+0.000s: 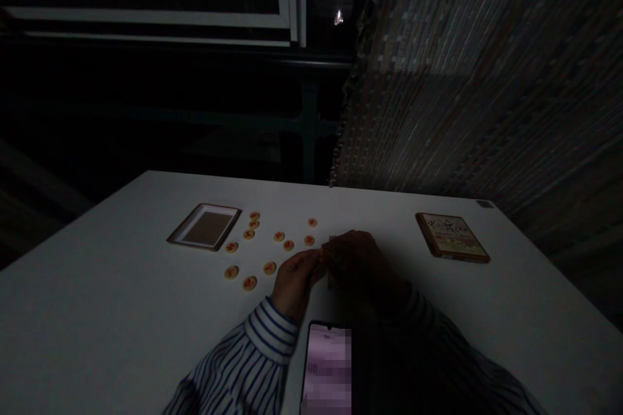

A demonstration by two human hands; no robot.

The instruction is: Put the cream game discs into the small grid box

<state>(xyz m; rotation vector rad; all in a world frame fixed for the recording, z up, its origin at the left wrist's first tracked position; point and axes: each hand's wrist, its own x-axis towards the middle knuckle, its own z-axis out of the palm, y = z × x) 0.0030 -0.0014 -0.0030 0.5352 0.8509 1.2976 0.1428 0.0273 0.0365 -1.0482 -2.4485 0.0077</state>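
My left hand (296, 277) and my right hand (357, 262) meet above the middle of the white table, fingertips pinched together. A small orange-tinted spot shows between them, too dark to name. Beneath my right hand, the edge of a flat dark thing (331, 282) peeks out, mostly covered. Left of the hands lie several round Chinese chess pieces with red characters, the closest being a piece (269, 268) by my left wrist and another piece (309, 240) just beyond the fingers.
An open shallow tray (176, 238) with a brown rim lies on the table's left. A decorated flat box (452, 237) lies at the right. A lit phone (318, 363) is between my forearms. A bead curtain (438, 78) hangs behind the white table (121, 311).
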